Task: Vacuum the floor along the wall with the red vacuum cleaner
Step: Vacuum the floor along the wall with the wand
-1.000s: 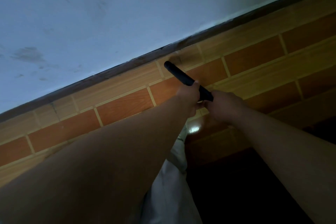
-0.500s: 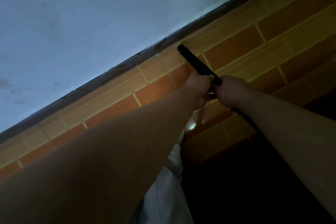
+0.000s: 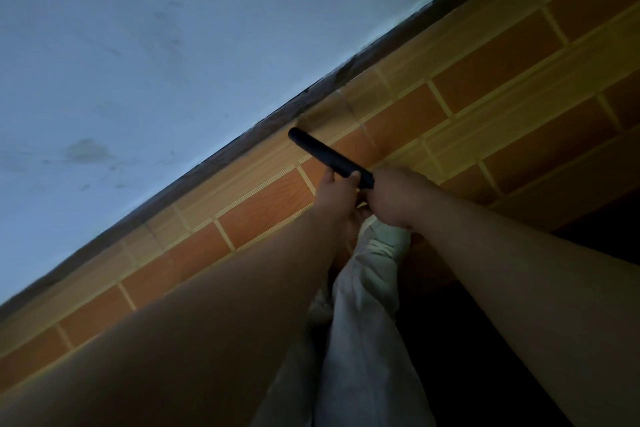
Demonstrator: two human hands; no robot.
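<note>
A black vacuum nozzle (image 3: pixel 325 154) points up-left across the brick-patterned floor (image 3: pixel 263 201), its tip a short way from the dark skirting strip (image 3: pixel 346 80) at the foot of the pale wall (image 3: pixel 173 45). My left hand (image 3: pixel 337 192) is closed around the nozzle from below. My right hand (image 3: pixel 394 198) grips it just behind, to the right. The red body of the vacuum cleaner is not in view.
My leg in light grey trousers (image 3: pixel 360 322) hangs below the hands. A dark shadowed area (image 3: pixel 485 340) fills the lower right. The wall carries faint dark smudges (image 3: pixel 86 151).
The view swings between frames, so the wall line shifts. The nozzle tip sits further left along the skirting than half a second ago; both hands keep their grip.
</note>
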